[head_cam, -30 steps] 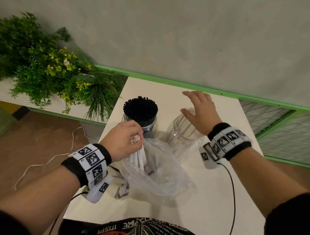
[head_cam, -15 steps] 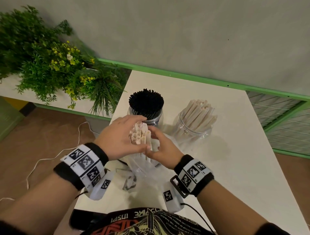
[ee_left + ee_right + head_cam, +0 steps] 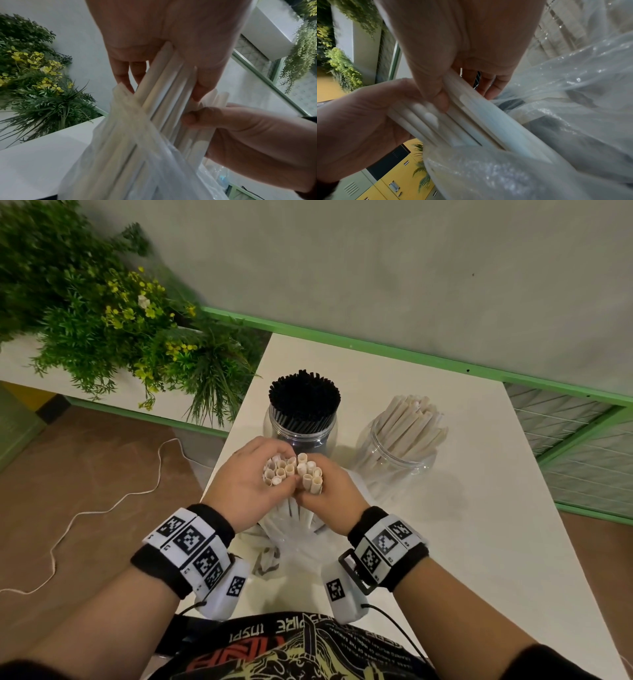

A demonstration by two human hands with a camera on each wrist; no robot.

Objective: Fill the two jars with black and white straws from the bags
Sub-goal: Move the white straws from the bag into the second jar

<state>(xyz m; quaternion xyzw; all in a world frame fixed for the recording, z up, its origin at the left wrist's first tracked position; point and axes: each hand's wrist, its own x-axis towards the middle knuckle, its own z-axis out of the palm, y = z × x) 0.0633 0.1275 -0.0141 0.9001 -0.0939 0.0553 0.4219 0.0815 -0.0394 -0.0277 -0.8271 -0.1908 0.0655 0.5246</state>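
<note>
Both hands hold a bundle of white straws (image 3: 293,472) upright above a clear plastic bag (image 3: 291,537) at the table's near edge. My left hand (image 3: 245,486) grips the left part of the bundle, and my right hand (image 3: 329,491) grips the right part. The wrist views show the white straws (image 3: 164,94) (image 3: 453,121) running down into the bag (image 3: 130,162) (image 3: 539,135). Behind the hands stands a clear jar (image 3: 301,436) packed with black straws (image 3: 305,397). To its right a second clear jar (image 3: 394,460) holds several white straws (image 3: 411,422) leaning right.
The white table (image 3: 462,508) has bare surface to the right of the jars. Green plants with yellow flowers (image 3: 113,330) fill a planter on the left. A white cable (image 3: 102,508) lies on the brown floor. A green rail (image 3: 411,350) runs along the wall.
My right hand left the white-straw jar and came back to the bundle. Both hands now hold the white straws, lifted a little out of the bag.
</note>
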